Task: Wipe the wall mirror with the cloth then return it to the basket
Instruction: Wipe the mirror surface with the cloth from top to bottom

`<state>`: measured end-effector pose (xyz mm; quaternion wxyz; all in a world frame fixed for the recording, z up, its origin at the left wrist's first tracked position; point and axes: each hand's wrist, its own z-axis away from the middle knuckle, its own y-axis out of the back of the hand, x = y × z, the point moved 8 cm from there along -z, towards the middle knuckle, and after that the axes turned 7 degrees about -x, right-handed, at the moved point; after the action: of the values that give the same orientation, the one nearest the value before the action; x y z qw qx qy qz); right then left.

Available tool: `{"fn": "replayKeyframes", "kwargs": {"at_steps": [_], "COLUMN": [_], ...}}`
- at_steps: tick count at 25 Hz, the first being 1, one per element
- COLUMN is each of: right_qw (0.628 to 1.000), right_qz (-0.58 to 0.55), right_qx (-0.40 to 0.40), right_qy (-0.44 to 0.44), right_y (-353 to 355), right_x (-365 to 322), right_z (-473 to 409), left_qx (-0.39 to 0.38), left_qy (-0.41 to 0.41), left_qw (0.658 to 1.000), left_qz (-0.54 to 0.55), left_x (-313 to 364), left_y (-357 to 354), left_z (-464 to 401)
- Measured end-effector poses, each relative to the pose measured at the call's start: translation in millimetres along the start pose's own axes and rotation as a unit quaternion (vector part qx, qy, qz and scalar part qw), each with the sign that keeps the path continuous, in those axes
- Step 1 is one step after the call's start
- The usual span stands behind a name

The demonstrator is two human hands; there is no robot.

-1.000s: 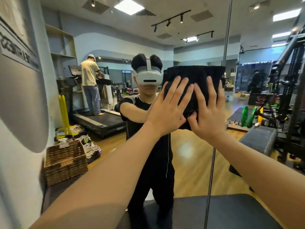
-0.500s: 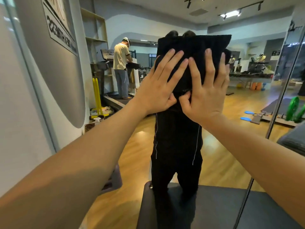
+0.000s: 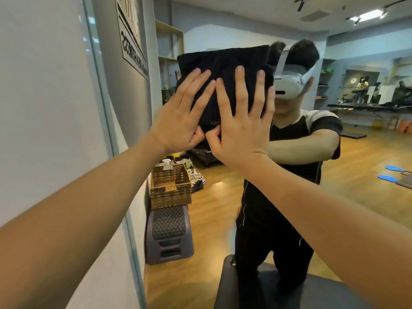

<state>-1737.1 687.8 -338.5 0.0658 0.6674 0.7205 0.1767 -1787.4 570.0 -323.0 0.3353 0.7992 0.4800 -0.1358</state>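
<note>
Mirrored lettering runs down the grey wall sign at upper left; reversed in the glass, it cannot be read with certainty. Compared with 0.5 s ago, the black folded cloth sits further left on the wall mirror, and the reflected white headset, then hidden behind the cloth, now shows to its right. The brown woven basket, out of view then, is back in sight at lower left, reflected, standing on a grey ridged step block. Both hands press the cloth flat against the glass: the left hand and the right hand lie side by side with fingers straight and spread, neither grip curled round the fabric, thumbs nearly meeting at the cloth's lower edge. The cloth's bottom is covered by the palms. A black padded bench is cut off at the bottom edge. The far gym equipment is blurred.
</note>
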Motion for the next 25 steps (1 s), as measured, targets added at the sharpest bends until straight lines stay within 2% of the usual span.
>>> {"fn": "replayKeyframes", "kwargs": {"at_steps": [14,19,25], "right_qw": [0.993,0.987,0.986], "right_qz": [-0.046,-0.068,-0.071], "right_qx": [-0.051,-0.065,-0.075], "right_qy": [0.094,0.131,0.132], "right_y": [-74.2,-94.8,-103.3], "right_x": [-162.9,-202.4,-205.9], "right_z": [-45.8,-41.0,-28.6], "left_qx": [-0.069,-0.073,-0.098], "left_qy": [0.113,0.168,0.175], "left_qw": [0.991,0.983,0.979], "left_qz": [-0.029,-0.031,-0.044], "left_x": [-136.7,-151.2,-145.7], "left_y": [7.6,0.4,-2.9], "left_z": [124.8,166.8,177.3]}}
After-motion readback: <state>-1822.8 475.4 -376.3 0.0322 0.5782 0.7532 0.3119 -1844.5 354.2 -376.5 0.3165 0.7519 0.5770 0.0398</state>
